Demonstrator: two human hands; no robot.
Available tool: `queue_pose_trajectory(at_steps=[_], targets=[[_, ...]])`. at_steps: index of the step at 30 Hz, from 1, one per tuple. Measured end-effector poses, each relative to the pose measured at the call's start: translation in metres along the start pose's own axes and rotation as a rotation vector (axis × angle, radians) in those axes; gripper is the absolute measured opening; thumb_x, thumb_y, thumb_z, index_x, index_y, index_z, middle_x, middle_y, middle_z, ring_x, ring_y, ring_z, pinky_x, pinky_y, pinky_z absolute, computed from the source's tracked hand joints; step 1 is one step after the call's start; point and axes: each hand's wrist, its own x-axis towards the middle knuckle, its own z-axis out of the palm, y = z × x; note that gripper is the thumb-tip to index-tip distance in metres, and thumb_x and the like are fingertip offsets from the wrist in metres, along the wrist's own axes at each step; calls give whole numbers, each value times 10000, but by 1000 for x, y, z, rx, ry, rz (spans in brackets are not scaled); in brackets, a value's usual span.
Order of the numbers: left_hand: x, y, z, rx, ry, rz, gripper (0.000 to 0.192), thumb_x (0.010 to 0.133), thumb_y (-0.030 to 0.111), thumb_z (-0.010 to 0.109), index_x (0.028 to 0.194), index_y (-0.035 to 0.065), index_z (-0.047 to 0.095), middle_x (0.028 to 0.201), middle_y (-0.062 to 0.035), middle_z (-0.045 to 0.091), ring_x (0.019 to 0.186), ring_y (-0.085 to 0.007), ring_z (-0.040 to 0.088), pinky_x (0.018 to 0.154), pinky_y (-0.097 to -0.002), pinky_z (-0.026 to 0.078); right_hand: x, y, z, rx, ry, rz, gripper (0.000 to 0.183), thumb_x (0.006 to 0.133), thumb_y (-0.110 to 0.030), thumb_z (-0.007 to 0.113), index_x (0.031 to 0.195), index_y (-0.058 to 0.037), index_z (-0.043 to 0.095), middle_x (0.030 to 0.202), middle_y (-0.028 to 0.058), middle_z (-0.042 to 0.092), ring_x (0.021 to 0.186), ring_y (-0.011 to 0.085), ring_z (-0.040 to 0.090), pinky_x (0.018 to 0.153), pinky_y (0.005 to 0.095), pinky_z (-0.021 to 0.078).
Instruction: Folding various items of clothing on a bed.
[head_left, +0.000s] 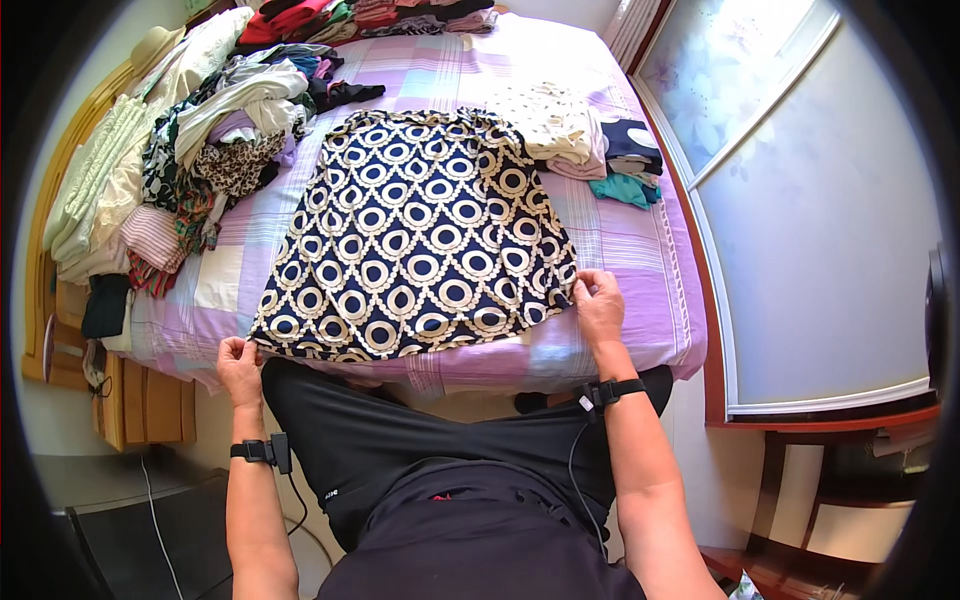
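A navy and cream patterned skirt (420, 232) lies spread on the bed, its gathered, narrower edge away from me and its wide hem towards me. My left hand (241, 369) pinches the near left corner of the hem, at the bed's front edge. At the near right corner, my right hand (600, 301) grips the hem between thumb and fingers. Some creases run down the cloth. Under the skirt is a purple checked bedsheet (622, 240).
A loose heap of clothes (232, 127) lies at the left, beside folded pale bedding (97, 180). Folded garments (559, 131) and a small stack with teal cloth (630, 165) sit at the right. More clothes (375, 19) line the far edge. A sliding-door wardrobe (817, 247) borders the bed's right side.
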Motion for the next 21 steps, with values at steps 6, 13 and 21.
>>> queue_pose_trajectory(at_steps=[6, 13, 21], targets=[[3, -8, -8, -32, -13, -49, 73, 1014, 42, 578, 962, 83, 549, 796, -18, 640, 603, -105, 640, 543, -231, 503, 3, 22, -12, 323, 35, 133, 109, 960, -124, 709, 1009, -28, 716, 862, 21, 700, 681, 107, 653, 596, 288, 529], [1, -1, -11, -105, 67, -176, 33, 1045, 44, 516, 1041, 66, 492, 792, -62, 644, 594, -144, 687, 510, -250, 558, 3, 22, -22, 725, -41, 435, 156, 1024, -85, 614, 1150, 8, 624, 904, 78, 708, 634, 131, 708, 420, 204, 491], [-5, -3, 2, -292, 85, -293, 120, 1043, 68, 530, 1127, 54, 447, 933, -110, 648, 693, -196, 721, 575, -270, 595, 4, 17, -18, 805, -25, 492, 216, 1028, -22, 550, 1244, -1, 559, 942, 79, 689, 664, 122, 693, 453, 211, 514]])
